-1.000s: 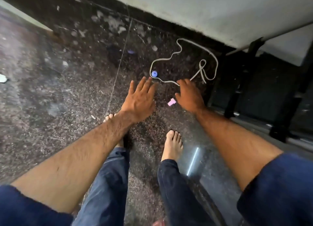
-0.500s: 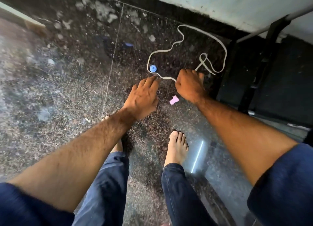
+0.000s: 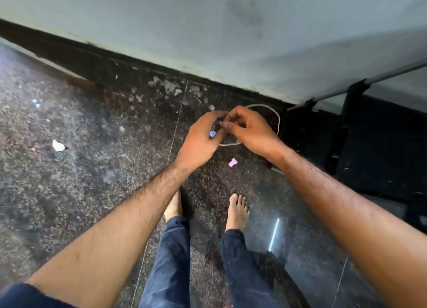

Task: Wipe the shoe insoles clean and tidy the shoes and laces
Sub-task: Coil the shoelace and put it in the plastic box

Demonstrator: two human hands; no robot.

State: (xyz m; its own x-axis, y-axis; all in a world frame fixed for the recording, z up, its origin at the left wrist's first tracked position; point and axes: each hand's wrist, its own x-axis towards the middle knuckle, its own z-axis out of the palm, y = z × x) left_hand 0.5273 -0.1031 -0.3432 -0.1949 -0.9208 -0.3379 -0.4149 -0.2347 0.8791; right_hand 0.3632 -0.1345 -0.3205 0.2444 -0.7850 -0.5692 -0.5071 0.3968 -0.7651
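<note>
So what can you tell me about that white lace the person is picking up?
The white lace is a thin, flat-looking cord, pale and limp like fabric. Both hands hold it: the right hand and the left hand pinch it where their fingertips meet. From there it curves in a loose loop past the right hand, near the dark skirting. Its ends are hidden.

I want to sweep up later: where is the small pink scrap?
In the head view, the pink scrap lies on the dark floor, just below the right hand and ahead of the right foot.
</note>
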